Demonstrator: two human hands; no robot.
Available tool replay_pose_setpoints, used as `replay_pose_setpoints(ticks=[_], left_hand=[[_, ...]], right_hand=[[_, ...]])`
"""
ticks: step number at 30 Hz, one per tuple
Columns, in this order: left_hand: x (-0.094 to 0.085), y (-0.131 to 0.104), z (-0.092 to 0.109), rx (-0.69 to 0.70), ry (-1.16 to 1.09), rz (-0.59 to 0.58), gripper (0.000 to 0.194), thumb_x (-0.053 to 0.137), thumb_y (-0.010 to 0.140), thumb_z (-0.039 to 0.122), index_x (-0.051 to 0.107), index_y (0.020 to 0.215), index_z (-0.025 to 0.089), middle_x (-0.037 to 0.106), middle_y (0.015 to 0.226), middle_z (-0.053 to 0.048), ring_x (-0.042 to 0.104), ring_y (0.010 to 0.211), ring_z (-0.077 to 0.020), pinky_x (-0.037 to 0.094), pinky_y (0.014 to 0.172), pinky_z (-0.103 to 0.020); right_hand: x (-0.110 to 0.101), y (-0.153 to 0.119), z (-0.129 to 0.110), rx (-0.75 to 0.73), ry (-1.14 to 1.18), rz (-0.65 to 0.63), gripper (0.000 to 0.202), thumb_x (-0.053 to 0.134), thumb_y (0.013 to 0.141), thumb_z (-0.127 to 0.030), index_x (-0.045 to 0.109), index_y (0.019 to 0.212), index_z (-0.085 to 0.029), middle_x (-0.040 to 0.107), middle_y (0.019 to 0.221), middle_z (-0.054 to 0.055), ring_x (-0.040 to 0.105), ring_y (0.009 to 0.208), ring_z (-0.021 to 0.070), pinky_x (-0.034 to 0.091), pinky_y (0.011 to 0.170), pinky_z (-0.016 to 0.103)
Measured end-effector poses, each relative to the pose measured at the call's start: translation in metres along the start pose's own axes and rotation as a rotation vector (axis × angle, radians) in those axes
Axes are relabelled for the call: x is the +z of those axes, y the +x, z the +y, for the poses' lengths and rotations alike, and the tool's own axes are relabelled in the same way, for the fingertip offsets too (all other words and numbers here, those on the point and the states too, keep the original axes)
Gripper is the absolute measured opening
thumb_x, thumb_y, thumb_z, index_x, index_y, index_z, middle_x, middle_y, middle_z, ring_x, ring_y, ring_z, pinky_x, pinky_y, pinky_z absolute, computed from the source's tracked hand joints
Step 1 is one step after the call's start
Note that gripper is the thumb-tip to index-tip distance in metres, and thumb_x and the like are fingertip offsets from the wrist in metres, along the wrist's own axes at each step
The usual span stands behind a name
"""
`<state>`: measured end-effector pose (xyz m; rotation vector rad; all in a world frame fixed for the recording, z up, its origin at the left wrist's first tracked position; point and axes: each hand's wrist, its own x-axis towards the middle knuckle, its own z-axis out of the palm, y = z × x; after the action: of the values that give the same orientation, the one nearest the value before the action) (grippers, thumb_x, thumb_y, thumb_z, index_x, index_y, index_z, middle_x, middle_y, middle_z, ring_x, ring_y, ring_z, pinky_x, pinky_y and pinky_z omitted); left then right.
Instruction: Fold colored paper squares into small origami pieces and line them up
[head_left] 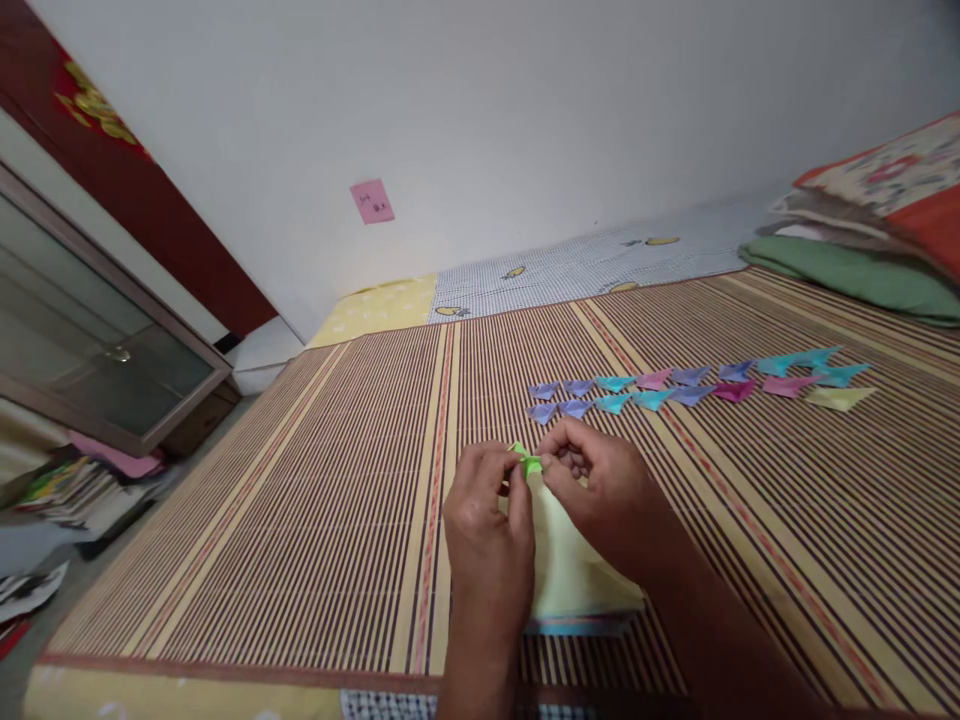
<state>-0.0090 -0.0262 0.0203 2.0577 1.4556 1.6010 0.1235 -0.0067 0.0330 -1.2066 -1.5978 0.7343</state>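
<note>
Between my two hands is a small bright green folded paper (pixel 532 464). My left hand (pixel 484 500) pinches its left side between thumb and fingers. The right side is pinched by my right hand (pixel 596 478). Fingers cover much of the paper, so its full shape is hidden. Beneath my hands lies a stack of paper sheets (pixel 574 570), pale yellow on top with blue and pink edges showing below. Beyond my hands, two rows of folded paper pieces (pixel 651 400) in purple, blue, pink and yellow rest on the striped mat.
A striped bamboo mat (pixel 315 520) covers the bed. Folded bedding (pixel 847 275) and a floral pillow (pixel 900 180) are piled at the far right. A pink note (pixel 372 201) is on the wall. At the left stand a glass-fronted cabinet (pixel 97 330) and a pile of books (pixel 79 490).
</note>
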Motion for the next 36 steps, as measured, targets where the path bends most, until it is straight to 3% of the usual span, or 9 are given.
replay_pose_setpoints(ticks=[13,21,28,32,36], left_hand=[[0.000,0.006,-0.006,0.031,0.024,0.018,0.023,0.061,0.089,-0.003,0.066,0.090,0.019,0.065,0.093,-0.003,0.063,0.085,-0.0156,0.052,0.073,-0.029],[0.004,0.006,-0.007,0.083,-0.008,-0.022,0.024,0.060,0.088,-0.004,0.065,0.090,0.019,0.066,0.096,-0.003,0.064,0.088,-0.0151,0.053,0.073,-0.026],[0.004,0.004,-0.008,-0.024,-0.027,-0.028,0.021,0.061,0.089,-0.001,0.067,0.087,0.019,0.067,0.094,-0.003,0.064,0.087,-0.0155,0.051,0.074,-0.027],[-0.002,0.005,-0.010,-0.174,-0.146,-0.070,0.018,0.061,0.091,0.004,0.067,0.083,0.019,0.067,0.090,-0.002,0.064,0.083,-0.0155,0.050,0.070,-0.026],[-0.005,0.006,-0.012,-0.195,-0.160,-0.063,0.016,0.061,0.091,0.007,0.067,0.082,0.019,0.066,0.088,-0.002,0.062,0.081,-0.0148,0.048,0.068,-0.025]], right_hand=[[-0.008,0.003,0.002,-0.028,0.050,-0.020,0.015,0.057,0.090,-0.026,0.062,0.077,-0.019,0.058,0.064,-0.003,0.053,0.057,0.0120,0.040,0.053,0.023],[-0.006,0.002,0.009,0.057,0.025,-0.015,0.011,0.056,0.082,-0.021,0.057,0.071,-0.020,0.052,0.057,-0.005,0.050,0.052,0.0119,0.038,0.049,0.024],[-0.010,0.004,0.007,0.026,0.089,-0.057,0.016,0.055,0.090,-0.025,0.061,0.077,-0.019,0.057,0.061,-0.004,0.053,0.056,0.0130,0.041,0.053,0.025],[-0.018,0.006,0.008,-0.084,0.073,-0.071,0.011,0.056,0.089,-0.018,0.066,0.086,-0.019,0.066,0.074,-0.001,0.061,0.068,0.0146,0.047,0.063,0.026],[-0.022,0.006,0.007,-0.140,0.054,-0.101,0.013,0.056,0.090,-0.015,0.067,0.087,-0.019,0.069,0.079,0.000,0.063,0.072,0.0146,0.048,0.067,0.027]])
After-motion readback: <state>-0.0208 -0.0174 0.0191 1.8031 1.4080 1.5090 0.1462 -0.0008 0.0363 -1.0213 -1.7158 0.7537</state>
